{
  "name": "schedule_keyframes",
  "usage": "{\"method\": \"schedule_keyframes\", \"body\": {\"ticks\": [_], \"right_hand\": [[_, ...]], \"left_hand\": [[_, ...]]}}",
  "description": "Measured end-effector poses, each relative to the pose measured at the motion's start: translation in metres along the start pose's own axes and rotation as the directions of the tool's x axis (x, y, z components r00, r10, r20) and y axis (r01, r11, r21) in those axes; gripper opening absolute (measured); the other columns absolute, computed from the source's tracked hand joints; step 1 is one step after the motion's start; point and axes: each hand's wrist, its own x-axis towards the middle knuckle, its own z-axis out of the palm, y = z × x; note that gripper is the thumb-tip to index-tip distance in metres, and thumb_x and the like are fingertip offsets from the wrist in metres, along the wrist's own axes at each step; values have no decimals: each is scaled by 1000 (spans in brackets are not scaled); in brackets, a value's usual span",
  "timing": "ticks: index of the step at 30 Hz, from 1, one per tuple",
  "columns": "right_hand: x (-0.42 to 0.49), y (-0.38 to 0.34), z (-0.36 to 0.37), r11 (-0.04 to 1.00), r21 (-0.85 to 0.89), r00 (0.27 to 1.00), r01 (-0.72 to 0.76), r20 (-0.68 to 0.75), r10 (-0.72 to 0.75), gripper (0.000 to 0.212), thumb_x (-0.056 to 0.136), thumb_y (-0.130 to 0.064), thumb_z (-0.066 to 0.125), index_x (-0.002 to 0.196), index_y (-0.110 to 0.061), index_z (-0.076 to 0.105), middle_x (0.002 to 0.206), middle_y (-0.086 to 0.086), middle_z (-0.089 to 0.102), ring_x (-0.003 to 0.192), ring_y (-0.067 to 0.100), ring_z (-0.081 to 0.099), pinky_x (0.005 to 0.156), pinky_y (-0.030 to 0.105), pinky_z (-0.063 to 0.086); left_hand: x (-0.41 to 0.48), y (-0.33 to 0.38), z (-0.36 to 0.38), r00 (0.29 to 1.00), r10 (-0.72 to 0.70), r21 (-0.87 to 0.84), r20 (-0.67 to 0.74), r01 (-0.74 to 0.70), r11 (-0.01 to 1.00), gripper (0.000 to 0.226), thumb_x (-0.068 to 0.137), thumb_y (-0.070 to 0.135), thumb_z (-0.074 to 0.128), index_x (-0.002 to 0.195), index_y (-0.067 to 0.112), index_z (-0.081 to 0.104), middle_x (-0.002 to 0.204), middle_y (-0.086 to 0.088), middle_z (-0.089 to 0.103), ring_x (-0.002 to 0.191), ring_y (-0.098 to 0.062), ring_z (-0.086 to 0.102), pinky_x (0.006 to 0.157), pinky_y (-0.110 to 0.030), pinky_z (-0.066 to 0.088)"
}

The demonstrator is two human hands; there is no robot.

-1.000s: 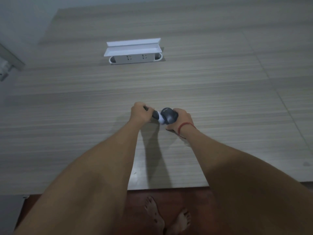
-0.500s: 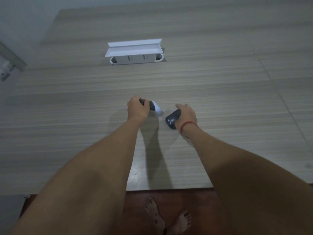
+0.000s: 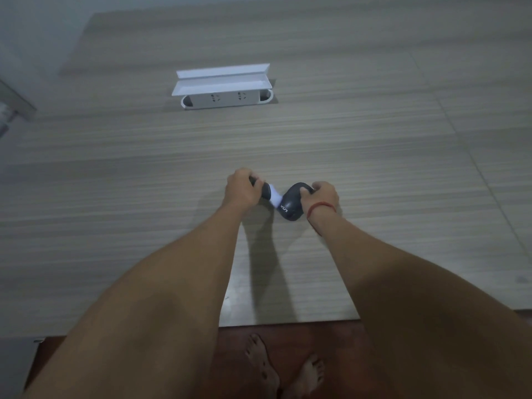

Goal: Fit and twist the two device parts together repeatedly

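Both hands have their fingers curled tight around parts of one small device. Right hand wraps the dark rounded cap, which bears pale lettering; left hand grips the dark handle, whose white tip shows between the two fists. Cap and tip appear to meet or nearly meet; whether they are seated I cannot tell.

Judging by this, the step in hand is joining or parting the cap and the handle, and the next move would call for a straight push or pull along their shared line, with the left fist steady.

Handle's long axis runs from about ten o'clock to four o'clock, white tip pointing toward four. Cap's open mouth faces the tip, its closed end toward five o'clock.

All of this sits over the wooden table, near its six o'clock edge. Well apart, at twelve o'clock, a white socket box stands with its lid raised. Bare feet show on the floor below.
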Motion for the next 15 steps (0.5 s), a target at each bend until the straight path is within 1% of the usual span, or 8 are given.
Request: {"method": "schedule_keyframes", "body": {"ticks": [2,4,7,9,10,12,14,15], "right_hand": [[-2,0,0,1000,25,1000,-7,-7,7,50,91,-27,63,134,-6,53,138,14,55,129,29,51,110,31,36],[-4,-1,-1,999,12,999,-33,-28,33,54,88,-33,66,133,-6,53,138,13,55,128,30,53,106,31,39],[-5,-3,-1,997,-12,997,-78,-10,78,55,84,-33,71,129,-6,55,137,15,54,125,31,55,100,30,44],[-5,-4,2,997,-19,997,-72,13,72,51,83,-30,72,125,-5,58,134,16,57,122,31,57,98,31,46],[-6,-5,3,998,-24,998,-61,18,62,49,83,-29,71,123,-4,60,132,16,58,120,31,58,96,31,47],[-8,-5,6,998,-41,999,-36,20,37,43,82,-28,71,118,-4,63,127,15,63,116,30,61,89,29,48],[-10,-6,8,999,-50,1000,-18,15,19,40,81,-28,71,113,-5,66,123,13,65,113,30,63,83,27,46],[-11,-6,9,999,-47,1000,-15,14,16,39,81,-28,72,112,-5,66,122,13,66,112,29,63,84,27,47]], "left_hand": [[0,2,-1,999,-4,-14,-44,3,1000,25,89,19,59,98,-2,69,107,-19,71,108,-33,62,92,-36,51],[0,1,-1,999,-15,-26,-37,14,1000,25,89,18,59,97,-3,69,106,-20,71,106,-34,63,90,-35,51],[-5,-1,2,988,-52,7,148,51,999,22,87,16,63,97,-3,71,104,-22,71,99,-34,67,84,-35,56],[-6,-1,3,966,-107,-4,234,110,994,22,88,16,64,99,-3,70,98,-22,69,91,-34,68,85,-44,59],[-6,-1,3,967,-106,-32,233,116,993,23,88,15,64,99,-4,69,94,-19,67,89,-32,67,84,-47,59],[-6,4,3,986,-65,-109,156,82,991,24,89,14,62,101,-6,69,95,-18,67,95,-33,67,87,-47,57],[-7,9,1,998,-21,-110,52,27,994,25,90,15,60,102,-6,69,106,-20,70,104,-32,65,92,-38,54],[-8,12,0,999,-8,-78,52,12,997,24,90,14,60,102,-5,69,108,-20,70,103,-31,64,91,-35,52]]}}
